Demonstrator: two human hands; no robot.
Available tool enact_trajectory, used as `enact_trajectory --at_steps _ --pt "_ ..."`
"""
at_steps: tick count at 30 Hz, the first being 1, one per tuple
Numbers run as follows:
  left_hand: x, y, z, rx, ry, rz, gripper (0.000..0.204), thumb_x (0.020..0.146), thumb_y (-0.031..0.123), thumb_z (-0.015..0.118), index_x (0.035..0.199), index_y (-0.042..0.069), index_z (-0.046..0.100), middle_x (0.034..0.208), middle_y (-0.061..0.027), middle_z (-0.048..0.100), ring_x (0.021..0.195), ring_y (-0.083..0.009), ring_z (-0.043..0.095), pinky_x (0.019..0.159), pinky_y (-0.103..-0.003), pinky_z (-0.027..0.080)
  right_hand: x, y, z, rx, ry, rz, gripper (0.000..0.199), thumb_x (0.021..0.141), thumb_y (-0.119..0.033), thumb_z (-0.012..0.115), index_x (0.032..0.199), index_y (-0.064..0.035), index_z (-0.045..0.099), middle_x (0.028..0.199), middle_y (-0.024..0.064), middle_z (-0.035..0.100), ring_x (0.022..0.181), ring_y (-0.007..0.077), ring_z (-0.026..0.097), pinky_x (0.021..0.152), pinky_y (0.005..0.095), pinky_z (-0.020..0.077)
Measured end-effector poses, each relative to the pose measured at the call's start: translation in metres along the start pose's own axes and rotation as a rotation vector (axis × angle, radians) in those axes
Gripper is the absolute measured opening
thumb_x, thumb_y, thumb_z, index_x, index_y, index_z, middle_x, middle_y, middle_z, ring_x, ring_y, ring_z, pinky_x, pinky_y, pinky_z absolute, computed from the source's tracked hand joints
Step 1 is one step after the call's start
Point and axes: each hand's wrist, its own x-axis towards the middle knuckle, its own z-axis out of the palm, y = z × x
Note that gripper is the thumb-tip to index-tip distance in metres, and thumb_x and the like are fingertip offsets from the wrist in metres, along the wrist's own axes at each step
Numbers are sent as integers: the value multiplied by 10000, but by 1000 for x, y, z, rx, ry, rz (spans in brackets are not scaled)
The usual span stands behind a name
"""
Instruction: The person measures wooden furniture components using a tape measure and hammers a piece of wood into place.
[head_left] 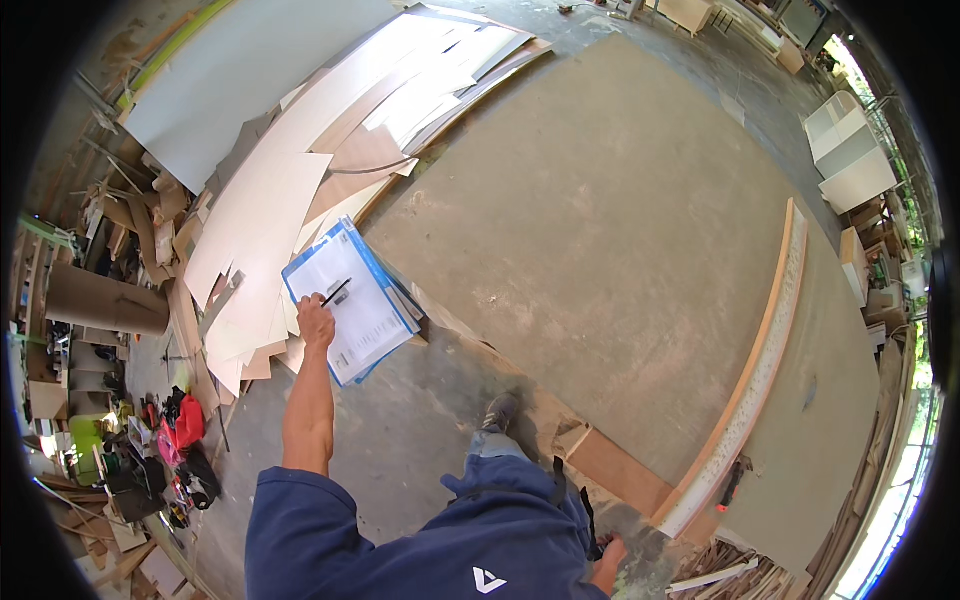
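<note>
My left hand (317,320) is closed around a slim black pen (336,292), its tip over printed white sheets (372,312). The sheets rest on a stack of blue folders (352,236), beside the corner of a large grey-brown board. A small dark grey object lies on the paper near the pen, too blurred to name. Down by my right hip is my right hand (608,562), next to a black strap (588,515); its fingers are mostly hidden.
The big board (600,200) fills the middle and right. Across it stretches a long wood-edged strip (775,330), with a red-and-black hand tool (733,486) nearby. Loose thin sheets (270,230) pile up at left. Bags and tools (180,440) clutter the lower left floor.
</note>
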Motion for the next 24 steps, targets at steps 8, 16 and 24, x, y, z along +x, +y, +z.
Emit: enact_trajectory --at_steps 8,16,24 --pt "-5 20 -17 20 11 -37 454 819 126 682 1251 56 561 1233 -146 515 1208 -326 468 992 -457 434 -1 0 2 128 -136 -39 154 903 -92 555 837 45 527 758 131 520 585 241 529 538 393 439" --pt "9 13 -9 11 -42 -41 553 781 135 667 1302 23 518 1284 -172 505 1240 -352 451 1017 -479 421 12 12 -2 38 -134 -48 201 862 -79 570 947 100 601 829 144 583 617 237 565 549 378 446" --pt "50 9 -6 108 -134 -45 644 769 141 658 1362 14 442 1313 -183 516 1270 -352 457 1032 -509 405 17 -4 -10 14 -79 -74 213 836 -69 581 935 115 621 797 169 599 567 253 584 506 378 458"
